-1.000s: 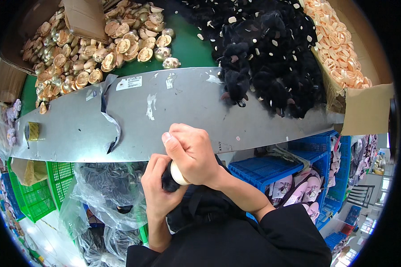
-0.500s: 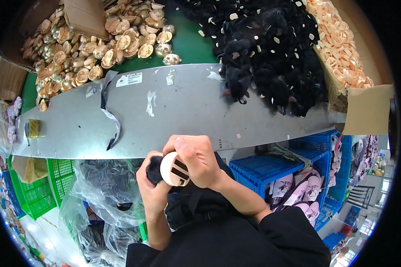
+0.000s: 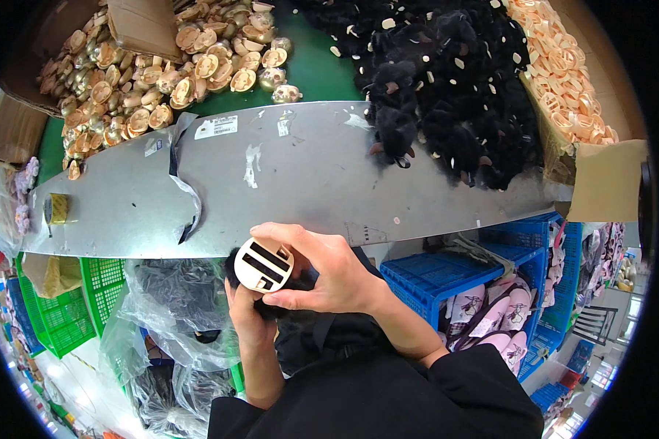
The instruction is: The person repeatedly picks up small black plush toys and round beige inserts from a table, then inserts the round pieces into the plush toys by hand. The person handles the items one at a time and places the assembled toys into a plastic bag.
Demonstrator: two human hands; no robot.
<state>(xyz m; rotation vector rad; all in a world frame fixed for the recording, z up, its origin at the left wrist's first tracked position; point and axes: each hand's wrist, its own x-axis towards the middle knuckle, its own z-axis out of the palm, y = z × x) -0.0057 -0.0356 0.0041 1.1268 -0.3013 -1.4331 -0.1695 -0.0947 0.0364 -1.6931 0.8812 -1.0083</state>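
Observation:
Just off the table's near edge, my right hand (image 3: 333, 274) grips a round cream plastic piece (image 3: 264, 265) with dark slots, thumb at its lower edge and fingers over the top. Below and to the left, my left hand (image 3: 250, 320) is closed around a black furry plush piece (image 3: 231, 269), which shows behind the plastic disc. The disc sits against the plush, its slotted face turned up. Most of the left fingers are hidden behind the disc and fur.
The grey metal table (image 3: 300, 175) carries a heap of gold-and-cream half shells (image 3: 154, 84), black plush pieces (image 3: 447, 95) and a box of cream plastic parts (image 3: 564, 80). A tape roll (image 3: 56, 208) lies left. Green crates (image 3: 55, 300) and blue crates (image 3: 432, 274) stand below.
My right hand has opened from a tight fist-like grip to a wider hold around the disc. The disc has shifted slightly left and up, with its slotted face now more fully visible.

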